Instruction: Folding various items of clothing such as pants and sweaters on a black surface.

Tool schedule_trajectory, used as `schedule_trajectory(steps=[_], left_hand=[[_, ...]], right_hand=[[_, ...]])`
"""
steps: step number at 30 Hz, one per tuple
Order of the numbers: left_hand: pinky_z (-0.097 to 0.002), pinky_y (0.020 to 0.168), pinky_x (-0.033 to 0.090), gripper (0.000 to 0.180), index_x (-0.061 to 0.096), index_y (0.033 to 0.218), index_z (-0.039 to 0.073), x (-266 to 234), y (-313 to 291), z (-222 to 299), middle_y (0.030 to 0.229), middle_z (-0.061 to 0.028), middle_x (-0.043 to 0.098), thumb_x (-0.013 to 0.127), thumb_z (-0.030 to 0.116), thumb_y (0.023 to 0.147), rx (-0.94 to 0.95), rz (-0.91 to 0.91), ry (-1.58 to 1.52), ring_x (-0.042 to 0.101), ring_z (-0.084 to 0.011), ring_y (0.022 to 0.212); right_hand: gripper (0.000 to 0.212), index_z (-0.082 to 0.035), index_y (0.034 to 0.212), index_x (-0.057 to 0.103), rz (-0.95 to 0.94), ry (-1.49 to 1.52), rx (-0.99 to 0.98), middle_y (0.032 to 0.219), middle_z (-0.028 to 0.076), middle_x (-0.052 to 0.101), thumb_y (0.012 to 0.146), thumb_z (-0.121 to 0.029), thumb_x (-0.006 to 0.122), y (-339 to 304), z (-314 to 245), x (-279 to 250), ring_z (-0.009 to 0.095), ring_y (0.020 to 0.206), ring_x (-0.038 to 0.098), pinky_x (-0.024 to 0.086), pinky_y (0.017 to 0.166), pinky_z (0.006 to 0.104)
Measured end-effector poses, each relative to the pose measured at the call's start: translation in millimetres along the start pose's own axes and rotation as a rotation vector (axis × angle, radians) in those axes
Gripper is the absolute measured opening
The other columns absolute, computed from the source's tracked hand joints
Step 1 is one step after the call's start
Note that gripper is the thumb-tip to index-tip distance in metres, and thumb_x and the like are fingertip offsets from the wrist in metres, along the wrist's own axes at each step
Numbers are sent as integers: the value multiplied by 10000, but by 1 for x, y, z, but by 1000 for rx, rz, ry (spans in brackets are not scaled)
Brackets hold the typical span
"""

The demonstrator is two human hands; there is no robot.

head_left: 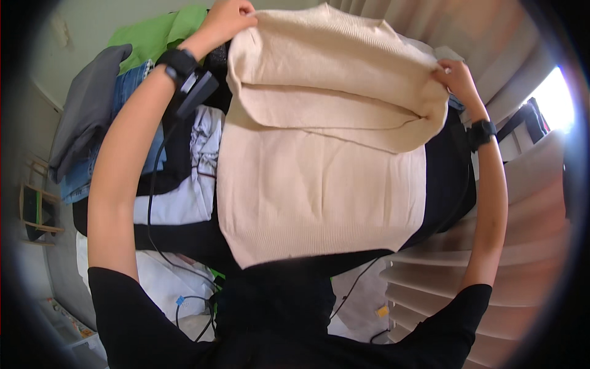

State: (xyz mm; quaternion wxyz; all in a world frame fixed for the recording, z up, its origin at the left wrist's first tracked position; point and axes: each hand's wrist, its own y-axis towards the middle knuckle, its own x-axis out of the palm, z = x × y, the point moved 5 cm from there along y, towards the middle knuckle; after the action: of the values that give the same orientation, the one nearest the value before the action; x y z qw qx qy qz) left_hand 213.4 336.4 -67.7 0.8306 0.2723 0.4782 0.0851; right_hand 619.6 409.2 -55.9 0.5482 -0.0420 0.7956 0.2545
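**Sweater gripped at both sides of its far end**

I see the beige sweater [319, 190] over the black surface [448, 178], its body running from the hands toward the near edge, ribbed hem closest to me. Long axis: roughly near-to-far. Left hand [228, 23] grips the far left corner; right hand [458, 80] pinches the right side. Both touch it; the right is slightly closer to the near edge. The upper part droops in a loose fold. Labels, brands, writing: none legible.
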Motion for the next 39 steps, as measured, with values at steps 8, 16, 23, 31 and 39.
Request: schedule_trajectory(steps=[8, 16, 23, 31, 39], left_hand=[[-337, 593, 431, 204, 610, 720, -3, 38, 89, -73, 631, -174, 571, 576, 173, 622, -55, 125, 188, 556, -299, 598], [-351, 655, 460, 152, 641, 705, 57, 137, 58, -139, 715, -157, 607, 543, 150, 636, -377, -147, 33, 581, -315, 689], [-312, 615, 450, 565, 568, 955, -25, 121, 31, -142, 902, -161, 587, 403, 499, 822, -735, -345, -370, 564, -237, 786], [-321, 785, 387, 378, 540, 984, -11, 69, -23, 14, 990, -173, 534, 483, 314, 799, -129, -298, -82, 519, -304, 908], [-397, 961, 277, 579, 349, 1249, 82, 41, -257, 159, 1229, -212, 345, 577, 238, 740, 290, -616, -143, 337, -339, 1152]], right_hand=[[283, -45, 911, 611, 101, -176, 63, 801, 176, 602, 642, -119, 563, 113, 14, 49, 315, 784, 578, 461, 715, 371], [271, 14, 847, 601, -92, -91, 216, 730, 192, 592, 628, -146, 604, 140, 52, 120, 279, 709, 595, 469, 641, 332], [541, 14, 982, 537, -64, 300, 308, 798, 176, 587, 672, -414, 653, 110, 55, 108, 262, 727, 591, 468, 630, 309], [433, -48, 1086, 470, 10, 183, -132, 1102, 173, 461, 748, -279, 613, -3, -46, 59, 285, 1005, 471, 387, 835, 348], [723, -116, 1236, 344, -594, 127, -408, 1268, 159, 301, 624, -225, 713, -246, -142, 82, 325, 1188, 279, 237, 975, 421]])
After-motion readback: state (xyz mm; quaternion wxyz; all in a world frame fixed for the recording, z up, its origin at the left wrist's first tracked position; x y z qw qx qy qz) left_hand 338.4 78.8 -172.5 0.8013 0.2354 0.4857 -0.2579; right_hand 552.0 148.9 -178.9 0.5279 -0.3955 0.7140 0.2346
